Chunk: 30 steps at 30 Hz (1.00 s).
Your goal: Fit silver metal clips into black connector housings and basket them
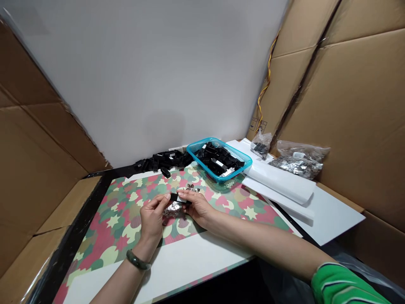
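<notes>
A small black rectangular plastic piece [174, 197] is held level between both hands, above the patterned board. My left hand [154, 213] pinches its left end with thumb and fingers. On its right end, my right hand [196, 207] is closed, the fingertips lying over the top. Just beneath the hands lies a pile of small shiny metal parts [173, 209], partly hidden by the fingers. A few more small metal bits [191, 187] show just beyond my right hand. Details of the black piece are too small to make out.
A blue basket [218, 179] full of black pieces stands at the back. Left of it, a heap of similar black pieces [161, 161] lies along the wall. White sheets [284, 183] and clear bags of metal parts [297, 162] are at right. Cardboard walls [354, 109] enclose the sides.
</notes>
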Each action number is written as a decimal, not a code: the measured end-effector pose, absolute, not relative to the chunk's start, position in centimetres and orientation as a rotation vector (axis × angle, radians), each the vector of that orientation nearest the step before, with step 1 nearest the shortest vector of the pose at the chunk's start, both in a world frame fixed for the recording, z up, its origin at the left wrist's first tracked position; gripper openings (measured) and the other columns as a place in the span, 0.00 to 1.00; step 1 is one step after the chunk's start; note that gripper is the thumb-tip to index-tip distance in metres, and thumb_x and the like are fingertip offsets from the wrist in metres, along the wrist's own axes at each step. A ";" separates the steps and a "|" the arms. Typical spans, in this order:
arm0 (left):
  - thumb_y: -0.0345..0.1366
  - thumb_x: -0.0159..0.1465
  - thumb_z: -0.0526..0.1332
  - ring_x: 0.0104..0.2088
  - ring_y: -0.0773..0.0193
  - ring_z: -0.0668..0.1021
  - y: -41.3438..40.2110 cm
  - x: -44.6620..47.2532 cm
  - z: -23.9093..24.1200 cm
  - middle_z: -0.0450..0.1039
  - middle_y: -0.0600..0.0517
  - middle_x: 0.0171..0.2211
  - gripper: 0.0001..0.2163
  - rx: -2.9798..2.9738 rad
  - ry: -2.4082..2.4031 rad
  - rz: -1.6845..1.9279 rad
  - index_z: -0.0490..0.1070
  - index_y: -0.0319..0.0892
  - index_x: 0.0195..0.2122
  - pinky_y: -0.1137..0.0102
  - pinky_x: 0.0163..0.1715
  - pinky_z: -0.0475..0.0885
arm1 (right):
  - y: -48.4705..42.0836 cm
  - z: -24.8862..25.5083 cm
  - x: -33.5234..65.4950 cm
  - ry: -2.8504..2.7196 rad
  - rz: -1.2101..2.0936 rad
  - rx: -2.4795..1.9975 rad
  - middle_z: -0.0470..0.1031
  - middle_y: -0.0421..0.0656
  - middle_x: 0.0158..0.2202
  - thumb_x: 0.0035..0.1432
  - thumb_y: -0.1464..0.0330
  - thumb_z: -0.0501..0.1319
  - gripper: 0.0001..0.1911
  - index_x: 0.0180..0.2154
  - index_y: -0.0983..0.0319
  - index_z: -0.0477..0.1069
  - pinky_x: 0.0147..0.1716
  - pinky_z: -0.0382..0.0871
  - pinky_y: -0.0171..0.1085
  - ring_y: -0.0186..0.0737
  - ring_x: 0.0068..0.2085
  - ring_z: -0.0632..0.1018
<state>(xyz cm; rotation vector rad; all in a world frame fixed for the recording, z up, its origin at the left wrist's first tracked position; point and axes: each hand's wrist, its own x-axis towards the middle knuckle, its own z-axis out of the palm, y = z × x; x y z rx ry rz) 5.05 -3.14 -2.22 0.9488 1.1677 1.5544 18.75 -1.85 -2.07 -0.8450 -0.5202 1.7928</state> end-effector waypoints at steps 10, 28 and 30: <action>0.44 0.54 0.70 0.36 0.60 0.81 -3.1 4.7 -2.5 0.82 0.47 0.37 0.14 0.921 1.179 1.551 0.82 0.39 0.36 0.64 0.42 0.77 | -1.7 -2.1 18.8 -0.550 1.772 -0.819 0.72 0.37 0.23 0.33 0.63 0.78 0.23 0.32 0.66 0.77 0.19 0.57 0.30 0.28 0.20 0.67; 0.42 0.46 0.75 0.33 0.61 0.80 -2.6 4.4 -2.6 0.82 0.48 0.32 0.15 0.945 1.206 1.570 0.82 0.40 0.33 0.69 0.35 0.75 | -1.8 -1.7 19.0 -0.644 1.756 -0.807 0.73 0.37 0.25 0.35 0.62 0.77 0.25 0.37 0.65 0.78 0.20 0.56 0.31 0.27 0.21 0.68; 0.41 0.46 0.75 0.33 0.61 0.80 -2.6 4.5 -2.5 0.82 0.48 0.32 0.14 0.929 1.208 1.584 0.82 0.40 0.32 0.69 0.35 0.75 | -1.8 -1.6 19.0 -0.666 1.757 -0.801 0.74 0.37 0.26 0.36 0.61 0.77 0.25 0.38 0.66 0.78 0.20 0.56 0.31 0.27 0.21 0.69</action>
